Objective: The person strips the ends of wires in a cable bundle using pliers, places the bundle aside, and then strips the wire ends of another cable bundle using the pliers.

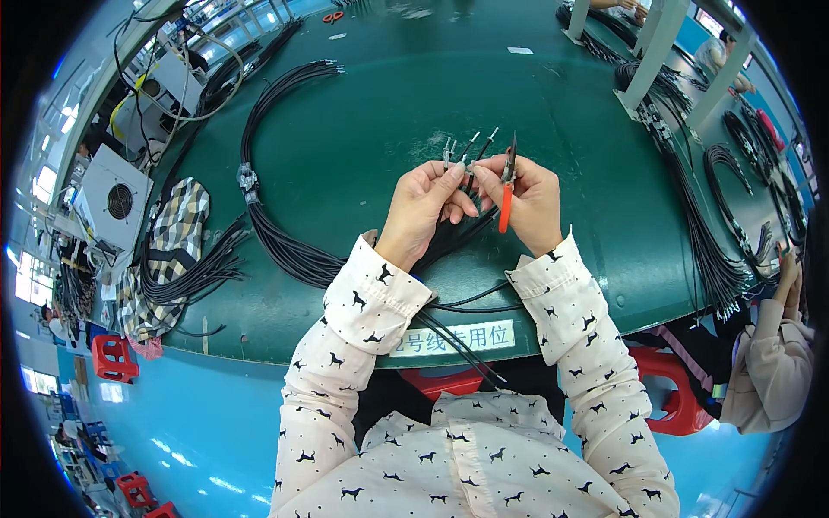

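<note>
My left hand (425, 205) grips a bunch of black cables (449, 237) whose stripped, metal-tipped ends (466, 148) stick up above the fingers. My right hand (531, 200) sits right beside it, holding small pliers with orange handles (506, 205), jaws pointing up near the cable tips. The fingertips of both hands meet at the cable ends. The cables trail down between my forearms and over the front edge of the green table (380, 129).
A long bundle of black cables (268, 216) loops across the table's left side, with a checked cloth (173, 233) at the left edge. More cable bundles (699, 233) lie right. Another person's sleeve (773, 363) is at the right. Red stools (114, 358) stand on the blue floor.
</note>
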`<state>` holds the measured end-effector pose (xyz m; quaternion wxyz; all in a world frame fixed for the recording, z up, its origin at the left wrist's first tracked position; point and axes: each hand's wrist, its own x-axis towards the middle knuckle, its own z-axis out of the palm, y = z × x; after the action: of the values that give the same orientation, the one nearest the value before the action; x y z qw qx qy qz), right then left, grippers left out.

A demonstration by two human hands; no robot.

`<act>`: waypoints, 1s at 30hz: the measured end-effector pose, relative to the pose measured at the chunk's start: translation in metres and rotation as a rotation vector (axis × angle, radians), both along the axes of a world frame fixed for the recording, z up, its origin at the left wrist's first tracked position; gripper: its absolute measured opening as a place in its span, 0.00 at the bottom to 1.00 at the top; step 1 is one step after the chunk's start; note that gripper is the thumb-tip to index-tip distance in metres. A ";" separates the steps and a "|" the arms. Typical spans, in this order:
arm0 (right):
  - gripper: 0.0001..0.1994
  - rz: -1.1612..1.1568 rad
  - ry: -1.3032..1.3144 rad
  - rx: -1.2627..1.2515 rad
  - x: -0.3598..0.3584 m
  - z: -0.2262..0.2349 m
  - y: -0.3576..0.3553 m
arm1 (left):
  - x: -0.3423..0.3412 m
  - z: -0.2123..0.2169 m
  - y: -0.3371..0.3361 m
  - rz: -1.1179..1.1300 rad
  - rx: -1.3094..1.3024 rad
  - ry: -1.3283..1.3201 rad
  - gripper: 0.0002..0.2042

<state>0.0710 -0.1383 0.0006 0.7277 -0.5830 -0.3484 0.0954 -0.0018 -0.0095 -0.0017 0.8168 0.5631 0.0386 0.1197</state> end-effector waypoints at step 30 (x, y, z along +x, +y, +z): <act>0.09 0.008 0.125 -0.171 0.012 0.014 -0.010 | 0.000 0.002 0.005 0.056 -0.100 -0.003 0.10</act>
<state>0.0826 -0.1488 0.0150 0.6951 -0.6348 -0.2953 0.1636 -0.0015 -0.0041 -0.0001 0.8402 0.5204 0.0591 0.1410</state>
